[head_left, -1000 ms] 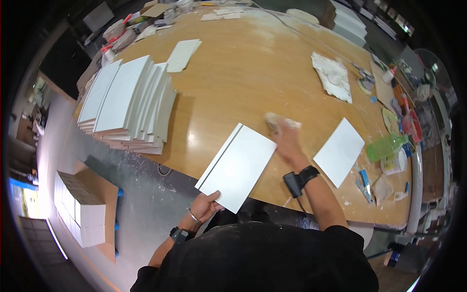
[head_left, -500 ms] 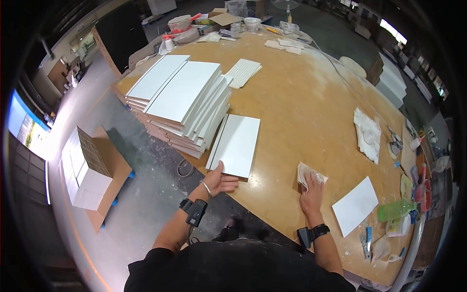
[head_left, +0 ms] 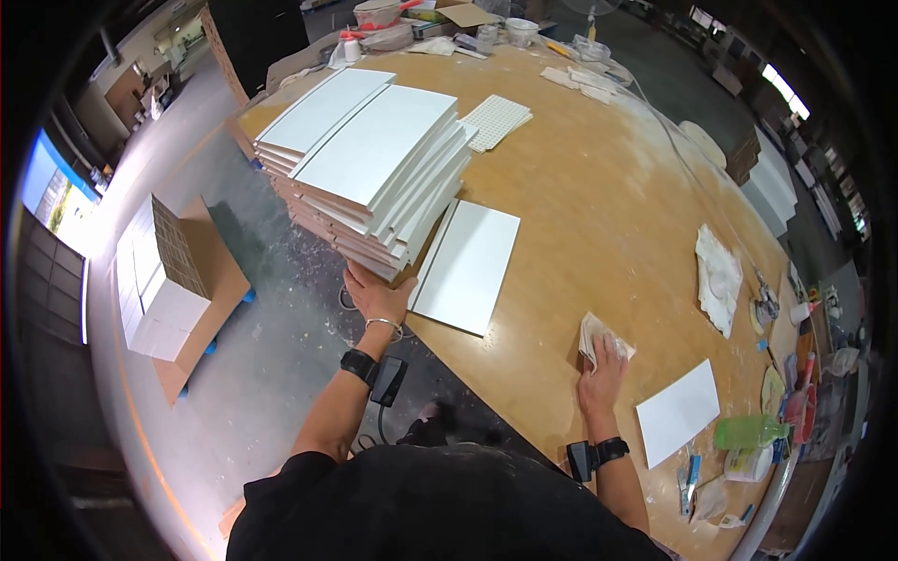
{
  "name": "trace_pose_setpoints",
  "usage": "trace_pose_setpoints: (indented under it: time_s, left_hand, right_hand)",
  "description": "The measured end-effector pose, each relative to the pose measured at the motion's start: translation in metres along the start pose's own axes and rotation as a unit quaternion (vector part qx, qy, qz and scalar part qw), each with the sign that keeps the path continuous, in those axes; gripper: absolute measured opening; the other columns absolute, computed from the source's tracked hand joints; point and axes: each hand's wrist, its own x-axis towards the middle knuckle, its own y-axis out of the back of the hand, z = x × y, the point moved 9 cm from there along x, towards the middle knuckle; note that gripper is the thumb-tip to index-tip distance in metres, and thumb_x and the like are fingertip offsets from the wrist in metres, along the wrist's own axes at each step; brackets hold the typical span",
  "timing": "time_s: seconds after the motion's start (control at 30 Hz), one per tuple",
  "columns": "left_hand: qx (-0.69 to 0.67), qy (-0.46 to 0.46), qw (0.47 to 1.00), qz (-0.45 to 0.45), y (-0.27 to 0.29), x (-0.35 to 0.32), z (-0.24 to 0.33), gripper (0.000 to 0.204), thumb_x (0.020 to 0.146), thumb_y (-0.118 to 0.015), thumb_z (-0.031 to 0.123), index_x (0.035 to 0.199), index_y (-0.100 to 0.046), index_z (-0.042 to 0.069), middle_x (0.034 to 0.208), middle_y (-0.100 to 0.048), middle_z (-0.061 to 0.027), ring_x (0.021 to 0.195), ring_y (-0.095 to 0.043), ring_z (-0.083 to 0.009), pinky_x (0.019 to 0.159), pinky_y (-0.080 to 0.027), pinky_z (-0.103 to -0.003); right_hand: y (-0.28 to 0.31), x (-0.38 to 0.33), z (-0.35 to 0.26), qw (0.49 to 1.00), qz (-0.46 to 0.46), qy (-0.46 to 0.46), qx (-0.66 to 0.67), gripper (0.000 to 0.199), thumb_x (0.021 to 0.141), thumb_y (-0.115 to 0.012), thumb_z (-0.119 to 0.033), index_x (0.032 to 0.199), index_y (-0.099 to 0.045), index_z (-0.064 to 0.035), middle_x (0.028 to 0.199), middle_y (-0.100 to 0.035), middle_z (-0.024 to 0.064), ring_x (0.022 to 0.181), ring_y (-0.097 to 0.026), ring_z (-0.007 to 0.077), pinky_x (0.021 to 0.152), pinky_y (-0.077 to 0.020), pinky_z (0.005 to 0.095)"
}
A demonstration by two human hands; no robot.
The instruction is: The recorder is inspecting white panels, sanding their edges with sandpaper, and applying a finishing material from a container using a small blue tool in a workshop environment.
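Observation:
My left hand (head_left: 376,292) presses against the near corner of a tall stack of white panels (head_left: 379,164) at the table's left edge, fingers spread on its lower panels. A single white panel (head_left: 468,264) lies flat on the wooden table (head_left: 599,187) just right of that hand. My right hand (head_left: 601,366) rests on a crumpled pale cloth (head_left: 596,335) near the table's front edge, fingers closed over it. Another white panel (head_left: 678,412) lies to the right of that hand.
A crumpled white rag (head_left: 718,276) lies further right. Bottles and small tools (head_left: 776,430) crowd the right end. A perforated white sheet (head_left: 494,122) sits behind the stack. On the floor at left a cardboard box (head_left: 178,280) holds white panels.
My view has swung left toward the stack. My left hand moved from the single panel's near edge to the stack's corner. My right hand with the cloth stayed near the front edge.

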Motion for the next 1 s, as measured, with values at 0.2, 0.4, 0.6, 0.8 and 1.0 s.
trace_pose_setpoints:
  time_s: [0.2, 0.4, 0.6, 0.8, 1.0]
  left_hand:
    - [-0.077, -0.024, 0.996, 0.045, -0.014, 0.011, 0.021, 0.124, 0.055, -0.077, 0.04, 0.132, 0.008, -0.007, 0.138, -0.001, -0.0287, 0.13, -0.001, -0.0393, 0.107, -0.008, -0.041]
    - [-0.054, -0.038, 0.995, 0.074, -0.017, 0.024, 0.01, 0.124, 0.056, -0.076, 0.042, 0.132, 0.009, -0.008, 0.139, -0.002, -0.0277, 0.131, -0.002, -0.0371, 0.107, -0.009, -0.042]
    - [-0.052, -0.065, 0.994, 0.073, -0.015, 0.043, -0.001, 0.12, 0.058, -0.076, 0.036, 0.133, 0.006, -0.007, 0.139, -0.003, -0.0274, 0.131, -0.005, -0.0387, 0.107, -0.015, -0.04]
    - [-0.069, -0.106, 0.99, 0.067, -0.018, 0.063, -0.007, 0.121, 0.056, -0.078, 0.037, 0.133, 0.005, -0.006, 0.138, -0.007, -0.0289, 0.129, -0.01, -0.0415, 0.106, -0.014, -0.044]
    - [-0.051, -0.069, 0.995, 0.043, -0.03, 0.084, -0.033, 0.108, 0.06, -0.074, 0.037, 0.133, -0.007, -0.008, 0.136, -0.015, -0.0293, 0.127, -0.013, -0.0432, 0.105, -0.017, -0.044]
  right_hand:
    - [0.001, 0.001, -0.001, 1.0, 0.005, 0.004, 0.004, 0.048, 0.076, -0.053, -0.009, 0.123, -0.044, -0.0126, 0.132, -0.038, 0.0099, 0.122, -0.034, 0.0273, 0.104, -0.0162, 0.0438]
    - [0.002, -0.003, 0.002, 1.0, -0.003, 0.001, 0.009, 0.047, 0.076, -0.051, -0.008, 0.122, -0.045, -0.0113, 0.131, -0.04, 0.0117, 0.122, -0.034, 0.0264, 0.104, -0.0161, 0.0436]
    - [0.004, -0.003, 0.002, 1.0, 0.006, 0.001, 0.002, 0.046, 0.075, -0.05, -0.007, 0.121, -0.046, -0.0108, 0.13, -0.041, 0.0124, 0.121, -0.035, 0.0263, 0.104, -0.0163, 0.0432]
    - [0.003, -0.001, 0.009, 1.0, -0.002, -0.017, 0.012, 0.047, 0.075, -0.051, -0.006, 0.121, -0.046, -0.0117, 0.13, -0.041, 0.011, 0.12, -0.036, 0.0277, 0.104, -0.0165, 0.0434]
    - [0.009, 0.0, 0.002, 1.0, 0.019, 0.005, 0.009, 0.046, 0.074, -0.052, -0.007, 0.12, -0.047, -0.013, 0.129, -0.041, 0.0101, 0.118, -0.037, 0.0293, 0.103, -0.0181, 0.0433]
